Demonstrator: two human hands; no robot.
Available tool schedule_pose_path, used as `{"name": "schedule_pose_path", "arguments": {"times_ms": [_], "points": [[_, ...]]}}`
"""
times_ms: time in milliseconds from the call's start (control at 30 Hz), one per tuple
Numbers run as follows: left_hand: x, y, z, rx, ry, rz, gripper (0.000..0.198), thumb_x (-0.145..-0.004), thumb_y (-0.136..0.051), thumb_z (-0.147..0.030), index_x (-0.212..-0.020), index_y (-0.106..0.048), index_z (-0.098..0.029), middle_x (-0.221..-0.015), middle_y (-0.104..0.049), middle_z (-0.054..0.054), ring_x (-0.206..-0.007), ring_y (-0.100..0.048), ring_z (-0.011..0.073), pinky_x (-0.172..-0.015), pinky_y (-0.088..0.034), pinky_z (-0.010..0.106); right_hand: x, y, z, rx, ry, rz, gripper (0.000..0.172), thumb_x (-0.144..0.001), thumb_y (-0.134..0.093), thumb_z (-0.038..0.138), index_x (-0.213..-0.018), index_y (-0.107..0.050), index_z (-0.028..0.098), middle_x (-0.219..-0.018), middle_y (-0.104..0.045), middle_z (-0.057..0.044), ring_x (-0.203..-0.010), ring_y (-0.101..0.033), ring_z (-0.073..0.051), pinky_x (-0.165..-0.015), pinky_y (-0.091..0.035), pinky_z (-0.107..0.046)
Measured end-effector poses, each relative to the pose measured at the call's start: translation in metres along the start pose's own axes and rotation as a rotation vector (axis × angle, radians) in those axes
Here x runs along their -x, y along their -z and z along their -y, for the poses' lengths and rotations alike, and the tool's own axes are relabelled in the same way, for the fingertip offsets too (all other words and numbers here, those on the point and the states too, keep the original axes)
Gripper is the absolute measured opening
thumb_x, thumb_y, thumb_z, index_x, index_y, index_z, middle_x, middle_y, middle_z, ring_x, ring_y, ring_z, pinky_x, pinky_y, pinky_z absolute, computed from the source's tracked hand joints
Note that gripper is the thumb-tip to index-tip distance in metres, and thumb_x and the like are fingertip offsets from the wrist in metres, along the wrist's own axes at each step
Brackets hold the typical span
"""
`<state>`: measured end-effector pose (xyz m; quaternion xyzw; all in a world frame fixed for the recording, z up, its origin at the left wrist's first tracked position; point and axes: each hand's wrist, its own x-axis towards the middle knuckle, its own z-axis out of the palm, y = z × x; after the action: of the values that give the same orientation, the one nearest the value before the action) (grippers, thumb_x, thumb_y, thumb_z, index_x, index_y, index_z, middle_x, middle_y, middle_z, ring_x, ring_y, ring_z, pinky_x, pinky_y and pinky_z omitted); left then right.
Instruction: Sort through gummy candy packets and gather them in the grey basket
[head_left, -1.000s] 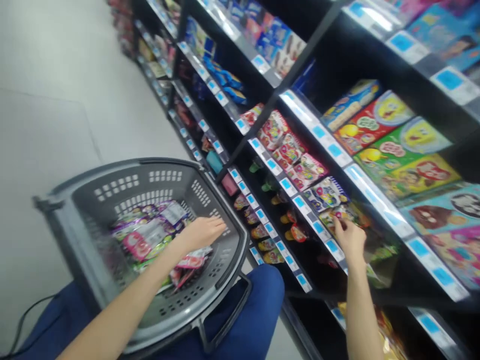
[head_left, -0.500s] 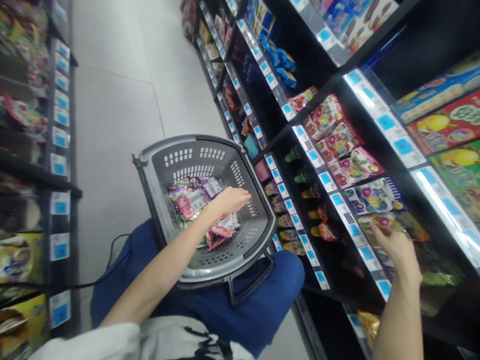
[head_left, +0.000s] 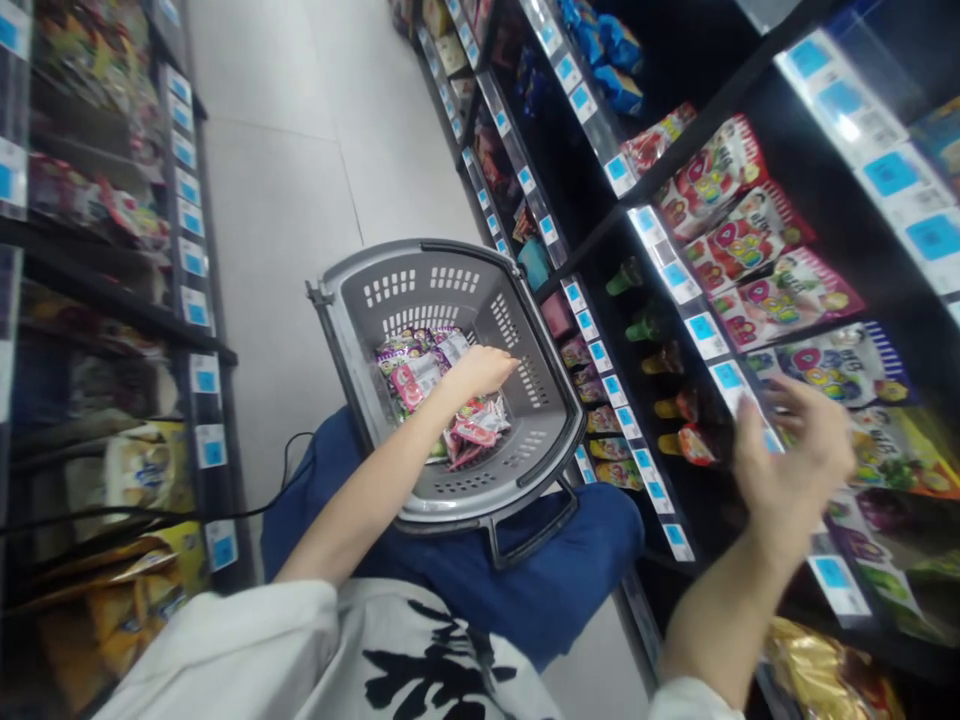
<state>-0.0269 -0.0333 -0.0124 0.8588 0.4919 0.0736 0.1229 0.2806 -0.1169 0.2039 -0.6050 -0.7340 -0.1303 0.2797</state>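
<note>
A grey plastic shopping basket (head_left: 450,275) rests on my lap, holding several colourful candy packets (head_left: 420,375). My left hand (head_left: 484,368) lies inside it on the packets, fingers stretched out flat, holding nothing. My right hand (head_left: 791,470) is raised in front of the right-hand shelf, blurred by motion, fingers spread apart and empty. It hovers by a row of candy bags (head_left: 832,370) lying on the shelf behind blue price tags (head_left: 705,328).
Dark shelving runs along the right with snack bags, small bottle-shaped sweets (head_left: 675,445) and price labels. Another shelf unit (head_left: 187,330) with yellow bags stands at the left. A pale tiled aisle floor (head_left: 300,150) lies ahead. A black cable (head_left: 225,510) trails at the left.
My right hand has pulled back from the candy bags on the shelf and now hangs open in the air. The view has tilted down and left. My left hand stays in the basket.
</note>
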Motion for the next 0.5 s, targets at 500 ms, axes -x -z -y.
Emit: {"name": "schedule_pose_path", "arguments": {"times_ms": [500], "points": [[-0.004, -0.022, 0.009, -0.015, 0.231, 0.431, 0.038, -0.093, -0.048, -0.012, -0.126, -0.066, -0.008, -0.117, -0.071, 0.023, -0.11, -0.07, 0.0312, -0.093, -0.057, 0.039, 0.081, -0.262, 0.12, 0.106, 0.455, 1.707, 0.043, -0.086, -0.07, 0.025, -0.128, -0.069, 0.018, -0.125, -0.068, -0.015, -0.116, -0.066, -0.027, -0.097, -0.054, -0.031]]}}
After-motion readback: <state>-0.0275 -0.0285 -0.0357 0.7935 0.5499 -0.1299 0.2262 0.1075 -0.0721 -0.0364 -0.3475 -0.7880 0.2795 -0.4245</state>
